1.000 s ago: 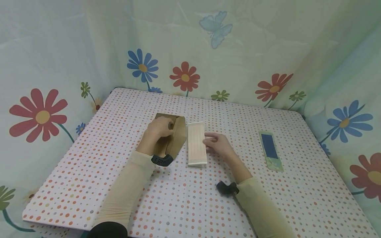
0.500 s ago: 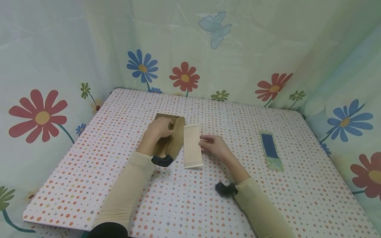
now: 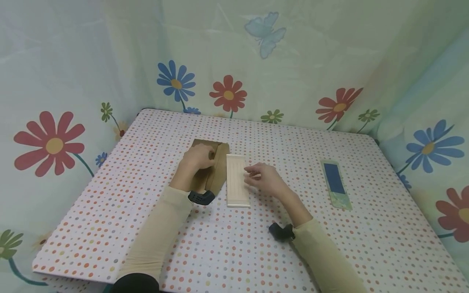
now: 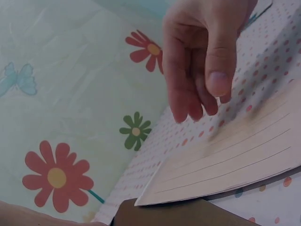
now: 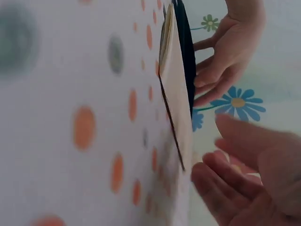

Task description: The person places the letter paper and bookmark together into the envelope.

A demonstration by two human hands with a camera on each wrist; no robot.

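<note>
My left hand (image 3: 196, 160) rests on a brown paper envelope (image 3: 220, 165), its fingers touching the top; the right wrist view shows this left hand (image 5: 230, 52) with fingers extended down to the envelope's dark edge. Just right of the envelope lies a folded, cream lined sheet of letter paper (image 3: 236, 181), overlapping the envelope's edge slightly. Beside the paper hovers my right hand (image 3: 266, 179), thumb and fingers spread and holding nothing. From the left wrist, the right hand (image 4: 202, 56) appears above the lined paper (image 4: 249, 150), apart from it.
A flat green slip with a dark blue panel (image 3: 334, 179) lies on the right of the table. The dotted cloth (image 3: 146, 244) covers the tabletop. A flowered curtain (image 3: 293, 61) stands behind and at both sides.
The right hand has moved the folded paper left, against the envelope, then let go of it. Its fingers now stand apart from the paper. The left hand stays on the envelope.
</note>
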